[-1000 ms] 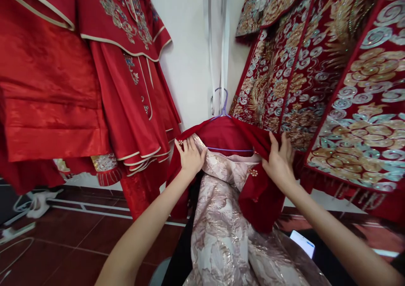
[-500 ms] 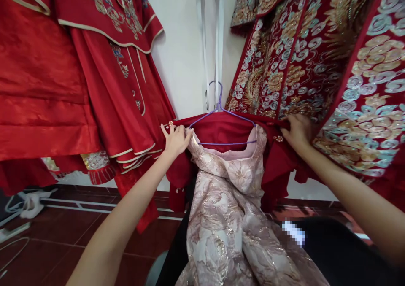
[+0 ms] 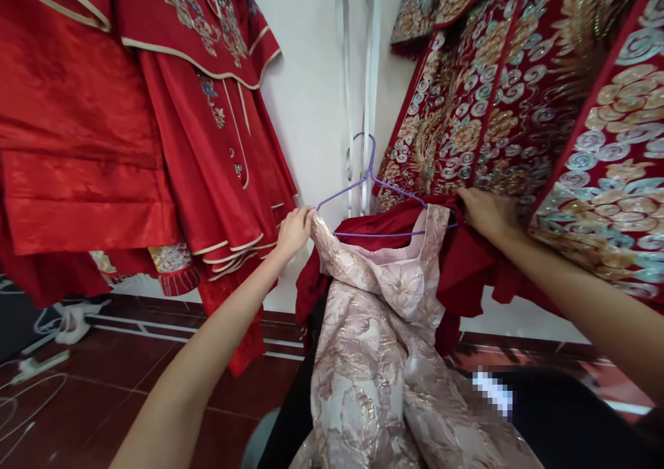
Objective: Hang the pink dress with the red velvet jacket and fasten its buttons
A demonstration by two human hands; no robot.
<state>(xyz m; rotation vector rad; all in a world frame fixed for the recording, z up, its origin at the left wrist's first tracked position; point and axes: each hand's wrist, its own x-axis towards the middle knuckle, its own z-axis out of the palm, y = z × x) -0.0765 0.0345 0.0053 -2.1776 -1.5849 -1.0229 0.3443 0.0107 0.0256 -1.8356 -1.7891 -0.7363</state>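
Note:
A pink brocade dress point(image 3: 373, 330) hangs from a purple wire hanger point(image 3: 369, 178), with a dark red jacket point(image 3: 467, 268) draped behind and beside it. My left hand point(image 3: 294, 230) is closed on the left end of the hanger, at the dress's shoulder. My right hand point(image 3: 485, 213) grips the jacket's red cloth at the hanger's right end. The hanger's hook sits against white vertical rails point(image 3: 357, 75) on the wall.
Red satin garments point(image 3: 129, 144) hang at the left, heavily embroidered red and gold robes point(image 3: 544, 109) at the right. White cables point(image 3: 36, 365) lie on the dark red tiled floor point(image 3: 129, 386). A dark surface point(image 3: 560, 420) with a blurred patch lies at the lower right.
The red jacket has slid off the hanger's left side, baring the pink dress's shoulder. My left hand went from the red cloth to the hanger's end; my right hand stays at the right end.

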